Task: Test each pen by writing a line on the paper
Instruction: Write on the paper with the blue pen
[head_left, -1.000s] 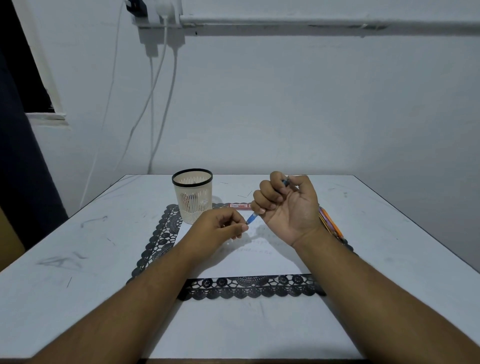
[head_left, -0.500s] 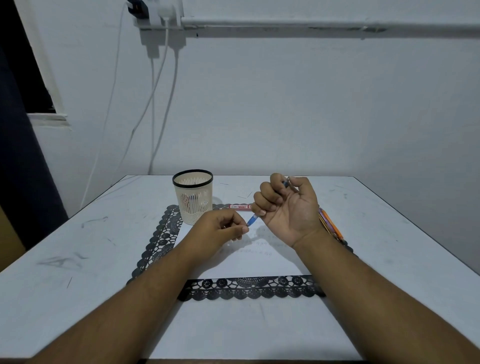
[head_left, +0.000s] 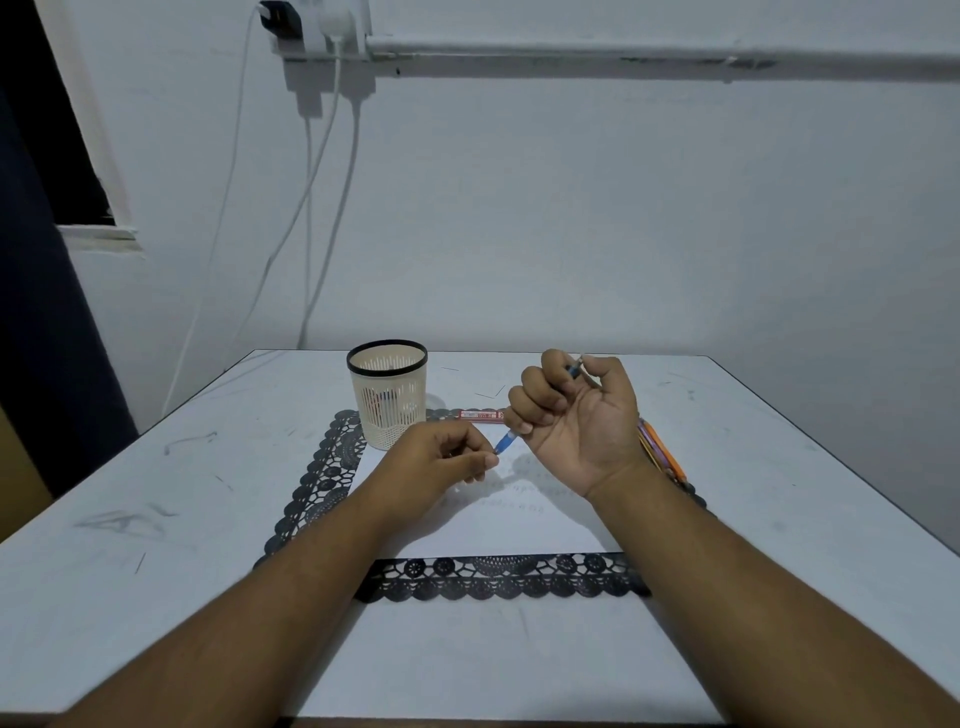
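Note:
My right hand (head_left: 576, 415), palm up, grips a blue pen (head_left: 505, 441) in its curled fingers above the white paper (head_left: 498, 525). The pen's top end shows between thumb and forefinger. My left hand (head_left: 441, 457) pinches the pen's lower tip with thumb and forefinger. The paper lies on a black lace mat (head_left: 498, 574) and carries several faint written lines. A cream mesh pen cup (head_left: 388, 392) with pens inside stands at the mat's far left corner. Several orange and coloured pens (head_left: 660, 452) lie on the mat behind my right wrist.
A small red box (head_left: 482, 415) lies on the mat between the cup and my right hand. The white table (head_left: 156, 519) is scuffed; its front edge runs along the bottom. White cables (head_left: 332, 208) hang down the wall behind.
Almost nothing has moved: both hands hold the same pose on the blue pen, with only a slight shift of the fingers.

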